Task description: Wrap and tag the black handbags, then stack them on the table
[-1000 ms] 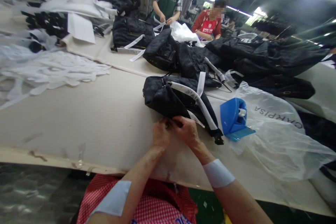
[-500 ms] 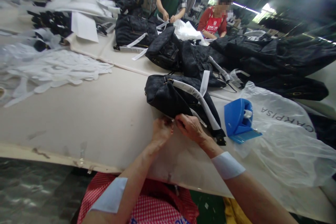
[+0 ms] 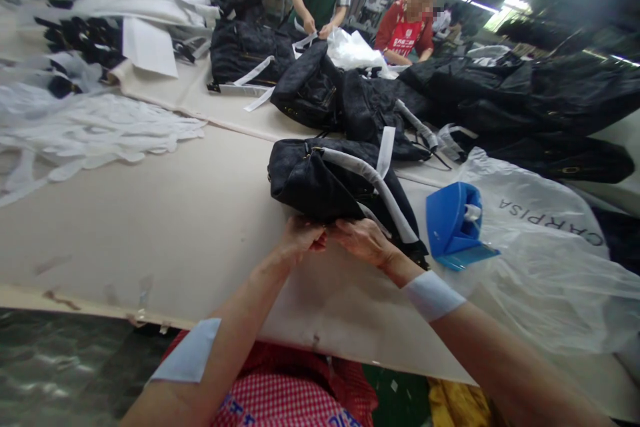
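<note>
A black bag [image 3: 300, 180] lies on its side on the pale table in front of me. Its strap [image 3: 373, 177] is wrapped in white paper, and a white strip [image 3: 385, 152] sticks up from it. My left hand [image 3: 304, 236] is closed against the bag's near lower edge, its fingertips turned under; what it pinches is hidden. Close beside it, my right hand [image 3: 364, 240] has its fingers bent round the same edge, gripping the bag. The two hands almost touch. White patches are wrapped on both my forearms.
A folded blue holder [image 3: 453, 223] and a clear plastic bag with lettering [image 3: 545, 240] lie to the right. White strips [image 3: 105, 130] are heaped at left. More black bags [image 3: 305, 90] line the far side, where several people work.
My left hand has moved up against the bag's lower edge, and my right hand stays at that edge. The view has shifted slightly, so the table's contents sit a little further left.
</note>
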Tool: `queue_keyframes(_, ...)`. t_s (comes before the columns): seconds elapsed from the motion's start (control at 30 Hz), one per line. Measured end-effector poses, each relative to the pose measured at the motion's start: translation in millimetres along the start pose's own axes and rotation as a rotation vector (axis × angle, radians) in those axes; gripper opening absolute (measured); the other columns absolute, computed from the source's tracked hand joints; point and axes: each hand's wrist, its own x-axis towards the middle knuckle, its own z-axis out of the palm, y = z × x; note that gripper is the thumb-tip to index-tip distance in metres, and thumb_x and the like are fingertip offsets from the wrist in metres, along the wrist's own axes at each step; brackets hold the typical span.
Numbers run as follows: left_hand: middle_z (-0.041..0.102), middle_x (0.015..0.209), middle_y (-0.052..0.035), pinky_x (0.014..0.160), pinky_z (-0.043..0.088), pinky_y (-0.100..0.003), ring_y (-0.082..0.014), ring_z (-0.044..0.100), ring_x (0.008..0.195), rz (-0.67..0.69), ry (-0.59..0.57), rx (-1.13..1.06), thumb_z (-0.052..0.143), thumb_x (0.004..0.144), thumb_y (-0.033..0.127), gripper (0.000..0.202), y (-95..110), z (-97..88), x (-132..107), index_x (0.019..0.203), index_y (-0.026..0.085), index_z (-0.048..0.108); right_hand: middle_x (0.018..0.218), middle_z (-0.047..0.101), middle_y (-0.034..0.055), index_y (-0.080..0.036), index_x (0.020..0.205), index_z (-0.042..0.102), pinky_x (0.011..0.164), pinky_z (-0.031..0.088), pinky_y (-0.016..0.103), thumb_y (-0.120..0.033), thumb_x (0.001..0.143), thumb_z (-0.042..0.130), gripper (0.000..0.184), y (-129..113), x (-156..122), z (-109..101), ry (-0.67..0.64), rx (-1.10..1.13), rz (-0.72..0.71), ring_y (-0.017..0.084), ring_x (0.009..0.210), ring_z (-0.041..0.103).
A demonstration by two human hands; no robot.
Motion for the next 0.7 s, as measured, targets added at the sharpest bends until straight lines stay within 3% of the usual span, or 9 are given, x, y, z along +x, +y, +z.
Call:
queue_keyframes(0.1,0.058,0.051,0.0016,0.044,0.051,-0.018,-0.0081,0.055,0.045,0.018,0.009,0.002,0.065,0.08,0.008,0.016,1,0.9,-2,0.065,0.012,0.061,0.078,0.064,0.0064,-0.023,0.085,0.075,0.058,0.028,0.029,-0.014,0.083,0.058,0.019,-7,-8,1,0.043,0.03,0.068,0.016,0.066,0.047)
queue_keyframes(0.17,0.059,0.05,0.0021,0.045,0.051,-0.019,-0.0084,0.055,0.044,0.025,0.023,0.007,0.065,0.079,0.006,0.014,-2,1.8,-3,0.068,0.013,0.061,0.078,0.064,0.0063,-0.021,0.08,0.074,0.059,0.031,0.028,-0.018,0.08,0.06,0.015,-15,-12,2,0.137,0.15,0.209,0.016,0.067,0.05)
queue_keyframes(0.27,0.06,0.051,0.0027,0.047,0.052,-0.019,-0.0089,0.057,0.045,0.059,0.035,0.029,0.066,0.079,0.007,0.01,-8,2.7,-2,0.071,0.013,0.062,0.064,0.057,0.0019,-0.019,0.076,0.072,0.052,0.031,0.026,-0.026,0.075,0.061,0.013,-29,-11,1,0.208,0.592,0.553,0.014,0.058,0.047)
queue_keyframes(0.33,0.06,0.051,0.0028,0.048,0.053,-0.02,-0.0094,0.058,0.045,0.093,0.043,0.043,0.066,0.08,0.008,0.009,-13,3.2,-1,0.073,0.013,0.064,0.055,0.046,-0.0032,-0.017,0.075,0.07,0.044,0.025,0.023,-0.029,0.07,0.063,0.015,-38,-6,-2,0.199,0.907,0.78,0.01,0.048,0.038)
queue_keyframes(0.4,0.06,0.051,0.003,0.047,0.053,-0.021,-0.0096,0.058,0.044,0.129,0.062,0.046,0.064,0.081,0.008,0.006,-18,3.7,0,0.077,0.013,0.065,0.051,0.039,-0.0065,-0.016,0.072,0.066,0.04,0.018,0.02,-0.027,0.064,0.066,0.014,-46,1,-4,0.214,1.084,0.912,0.007,0.044,0.031)
queue_keyframes(0.6,0.06,0.053,0.0036,0.045,0.053,-0.019,-0.0089,0.059,0.043,0.232,0.091,0.074,0.062,0.082,0.006,0.009,-26,4.6,-1,0.084,0.012,0.069,0.046,0.035,-0.0086,-0.017,0.06,0.055,0.036,0.017,0.017,-0.022,0.064,0.068,0.015,-61,9,-9,0.283,1.069,0.997,0.004,0.041,0.028)
queue_keyframes(0.7,0.06,0.053,0.0038,0.046,0.053,-0.019,-0.0089,0.059,0.043,0.232,0.083,0.083,0.062,0.083,0.007,0.008,-25,4.5,-2,0.083,0.012,0.069,0.049,0.04,-0.0077,-0.015,0.064,0.056,0.035,0.016,0.016,-0.019,0.065,0.069,0.013,-61,7,-7,0.271,1.127,1.007,0.004,0.041,0.03)
